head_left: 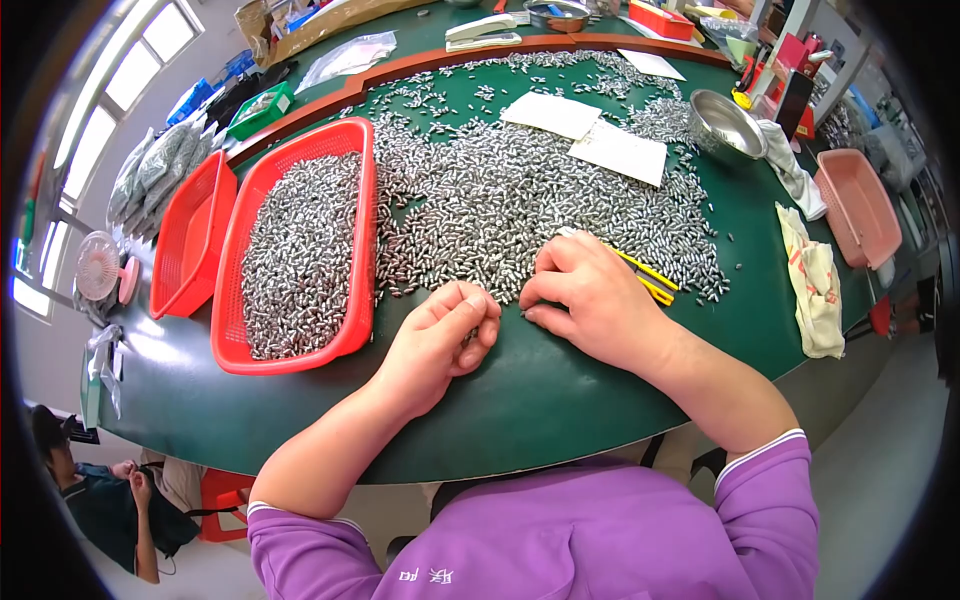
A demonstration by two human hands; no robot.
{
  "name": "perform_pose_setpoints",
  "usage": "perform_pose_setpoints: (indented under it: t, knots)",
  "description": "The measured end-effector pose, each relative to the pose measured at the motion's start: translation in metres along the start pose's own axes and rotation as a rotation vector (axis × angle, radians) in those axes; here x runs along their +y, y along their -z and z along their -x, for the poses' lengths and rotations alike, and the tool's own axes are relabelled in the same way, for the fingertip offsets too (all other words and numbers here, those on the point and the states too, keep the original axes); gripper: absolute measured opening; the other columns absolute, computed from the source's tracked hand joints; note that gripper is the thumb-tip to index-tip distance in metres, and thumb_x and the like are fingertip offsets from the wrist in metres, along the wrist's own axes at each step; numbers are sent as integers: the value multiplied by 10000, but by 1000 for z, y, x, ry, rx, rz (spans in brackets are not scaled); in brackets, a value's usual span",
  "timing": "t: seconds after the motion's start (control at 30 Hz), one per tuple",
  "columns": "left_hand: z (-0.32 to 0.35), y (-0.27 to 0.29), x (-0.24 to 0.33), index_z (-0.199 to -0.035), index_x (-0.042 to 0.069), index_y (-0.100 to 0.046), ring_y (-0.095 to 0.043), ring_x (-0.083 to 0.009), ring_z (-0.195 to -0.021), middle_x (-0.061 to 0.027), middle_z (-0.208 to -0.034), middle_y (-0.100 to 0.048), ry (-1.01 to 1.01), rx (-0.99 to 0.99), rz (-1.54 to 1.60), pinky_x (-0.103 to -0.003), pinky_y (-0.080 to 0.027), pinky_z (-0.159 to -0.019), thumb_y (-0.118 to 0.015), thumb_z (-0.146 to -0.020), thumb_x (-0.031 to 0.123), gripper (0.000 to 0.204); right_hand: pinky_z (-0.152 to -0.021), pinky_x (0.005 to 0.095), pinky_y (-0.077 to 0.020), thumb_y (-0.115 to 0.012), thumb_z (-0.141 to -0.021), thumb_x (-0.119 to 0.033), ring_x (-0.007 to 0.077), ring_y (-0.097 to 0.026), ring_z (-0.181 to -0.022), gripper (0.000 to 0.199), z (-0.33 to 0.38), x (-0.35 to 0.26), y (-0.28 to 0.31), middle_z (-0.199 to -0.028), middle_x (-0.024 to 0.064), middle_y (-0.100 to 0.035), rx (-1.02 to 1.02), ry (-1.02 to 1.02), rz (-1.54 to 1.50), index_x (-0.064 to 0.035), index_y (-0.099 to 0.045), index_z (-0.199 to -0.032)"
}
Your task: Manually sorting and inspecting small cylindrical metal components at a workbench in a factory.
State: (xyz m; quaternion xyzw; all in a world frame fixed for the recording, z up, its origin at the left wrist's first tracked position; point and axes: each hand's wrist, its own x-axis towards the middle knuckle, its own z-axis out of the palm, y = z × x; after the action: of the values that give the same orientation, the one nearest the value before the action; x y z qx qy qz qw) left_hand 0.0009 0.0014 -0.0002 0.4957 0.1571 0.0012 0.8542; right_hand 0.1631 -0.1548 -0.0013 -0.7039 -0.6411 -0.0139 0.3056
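near left, away from the green table [560, 410], a co-worker [110, 500] with hands brought together. beyond, along the left edge, a small pink fan [97, 265], then a pile of grey-looking clear bags [155, 180]. rightward, a smaller red basket [175, 260], and just beside it a larger red basket [365, 200], loaded almost from wall to wall with small silvery metal pieces [300, 260]: a sizeable batch already contained, by judgement.

right of that basket, just at the near edge of the spread, the left hand [445, 330], with curled fingers and a thumb against the forefinger; closed enough to hide any small piece, so impossible to tell about a grip. on the far side of both hands, a broad, dense layer of loose pieces [470, 200], thinning to scattered bits farther off: plenty left outside the baskets, so, as a judgement, well short of finished. on top of it, 2 pale sheets [620, 152].

near again, the right hand [595, 295], with bent fingers and a near-pinch low over the table, perhaps on a tiny dark piece, too small for certainty. just beyond, partly covered, yellow handles [648, 270]. farther right, a metal bowl [735, 125], a pale cloth [815, 285] and, at the right edge, a pink basket [850, 200].
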Motion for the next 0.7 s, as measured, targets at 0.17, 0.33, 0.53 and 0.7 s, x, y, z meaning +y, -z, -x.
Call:
perform_pose_setpoints:
  t: [0.17,0.33,0.53,0.7]
  knots:
    - [1,-2,1,-991,91,-566,-397,-38,-564,15,-775,-549,32,16,-26,-185,-281,-484,-503,-1019,219,145,-818,382,-451,-734,-726,-124,250,-537,-906,123,-2,-4,1,-886,43,-546,23,17,19,-110,-659,-823]
    - [0,-2,1,-988,93,-568,-400,-37,-566,18,-773,-550,39,13,-38,-184,-284,-487,-508,-1015,221,143,-820,385,-450,-728,-732,-113,254,-537,-909,122,-2,-3,2,-885,44,-547,-14,33,-6,-102,-647,-823]
    - [2,-5,0,-1023,85,-545,-378,-40,-554,-6,-809,-553,96,-3,-135,-183,-264,-466,-514,-1004,154,78,-839,376,-446,-710,-809,-131,265,-556,-926,84,-4,-1,2,-916,57,-574,20,-54,-179,-89,-643,-838]
    - [3,-7,2,-1043,83,-532,-380,-45,-551,-25,-823,-561,112,-41,-92,-184,-265,-460,-520,-999,142,75,-872,359,-439,-710,-835,-162,236,-559,-953,90,-6,-6,8,-941,44,-578,-22,-49,-370,-104,-669,-892]
